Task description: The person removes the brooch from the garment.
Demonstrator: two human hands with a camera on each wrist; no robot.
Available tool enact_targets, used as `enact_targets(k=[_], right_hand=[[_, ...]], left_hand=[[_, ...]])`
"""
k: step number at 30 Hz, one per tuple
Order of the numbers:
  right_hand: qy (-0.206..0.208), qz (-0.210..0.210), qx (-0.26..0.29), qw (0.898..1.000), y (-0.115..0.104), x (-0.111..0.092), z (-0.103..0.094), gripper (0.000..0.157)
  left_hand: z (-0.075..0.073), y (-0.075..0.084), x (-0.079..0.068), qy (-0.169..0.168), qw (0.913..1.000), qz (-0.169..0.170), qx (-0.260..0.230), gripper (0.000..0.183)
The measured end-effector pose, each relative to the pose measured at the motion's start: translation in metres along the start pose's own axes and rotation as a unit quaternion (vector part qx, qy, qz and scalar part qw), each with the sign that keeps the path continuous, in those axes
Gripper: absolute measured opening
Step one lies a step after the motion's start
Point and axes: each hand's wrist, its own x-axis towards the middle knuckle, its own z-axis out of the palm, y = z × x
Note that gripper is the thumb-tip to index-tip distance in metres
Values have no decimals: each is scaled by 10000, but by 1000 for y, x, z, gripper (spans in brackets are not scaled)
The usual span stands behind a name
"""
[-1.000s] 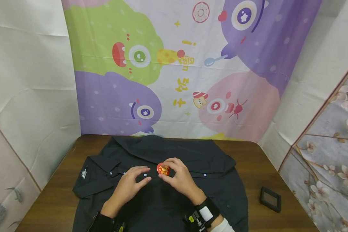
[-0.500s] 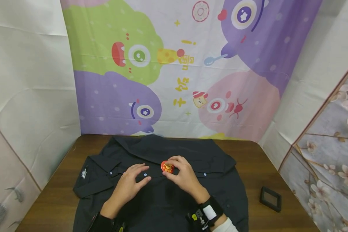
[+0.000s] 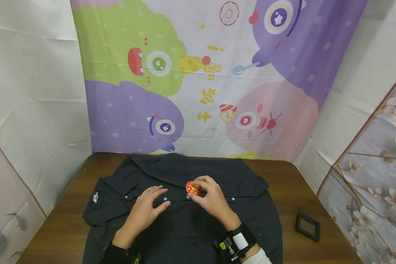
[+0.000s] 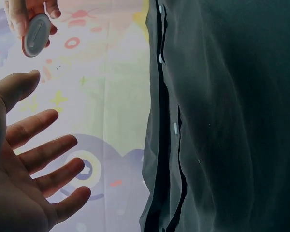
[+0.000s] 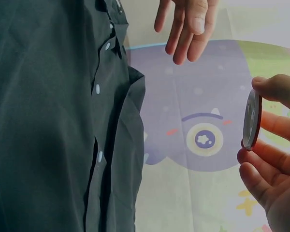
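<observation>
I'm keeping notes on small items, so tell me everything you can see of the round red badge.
The badge is a small disc with a glossy-looking red face and a gold-yellow design too small to read. Its back looks pale grey, perhaps metal or plastic, with a narrow bar across it, possibly a pin. The right hand pinches it by the edge, tilted, its face toward the head camera, above the dark shirt.

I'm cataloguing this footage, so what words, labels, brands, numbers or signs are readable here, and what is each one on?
"干饭" and "!": yellow, printed sideways on the cartoon backdrop; the character between them is too unclear to quote.
Red badge in the right hand: gold markings, too small to read.
White mark on the dark shirt: too blurred to read.
No brand or number is legible.
</observation>
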Motion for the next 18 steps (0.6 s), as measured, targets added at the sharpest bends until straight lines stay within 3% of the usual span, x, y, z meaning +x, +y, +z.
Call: enact_targets(k=[18], right_hand=[[152,196,-19,9997,5,0,-13,30]], left_hand=[[-4,-4,-2,-16,10000,-35,52,44]])
